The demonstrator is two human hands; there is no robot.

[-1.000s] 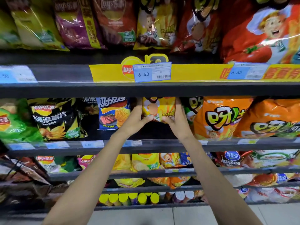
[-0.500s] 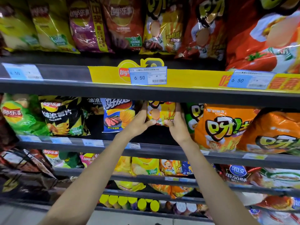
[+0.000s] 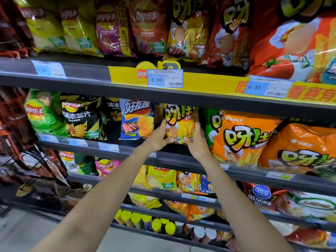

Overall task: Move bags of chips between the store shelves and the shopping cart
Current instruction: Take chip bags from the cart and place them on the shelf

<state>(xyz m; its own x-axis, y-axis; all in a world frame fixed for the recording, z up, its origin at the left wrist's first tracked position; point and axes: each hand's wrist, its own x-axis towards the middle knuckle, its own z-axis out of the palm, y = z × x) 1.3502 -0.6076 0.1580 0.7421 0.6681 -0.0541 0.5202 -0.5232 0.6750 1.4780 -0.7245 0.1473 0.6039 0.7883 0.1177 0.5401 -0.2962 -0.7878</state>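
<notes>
A yellow bag of chips (image 3: 179, 122) stands upright on the second shelf (image 3: 127, 149), between a blue bag (image 3: 137, 120) and a green one (image 3: 211, 124). My left hand (image 3: 157, 137) grips its lower left edge, thumb across the bottom front. My right hand (image 3: 196, 140) grips its lower right edge in the same way. The bag's top is partly hidden under the shelf above. The shopping cart is out of view.
Black and green Lay's bags (image 3: 81, 117) fill the shelf to the left, large orange bags (image 3: 243, 139) to the right. The upper shelf (image 3: 91, 77) carries price tags (image 3: 164, 79). Lower shelves hold more bags and yellow-lidded cans (image 3: 156, 224). A wire rack (image 3: 31, 166) stands at left.
The view has swung slightly right and closer. Both hands still hold the yellow bag, which now sits a little further out and shows more of its front.
</notes>
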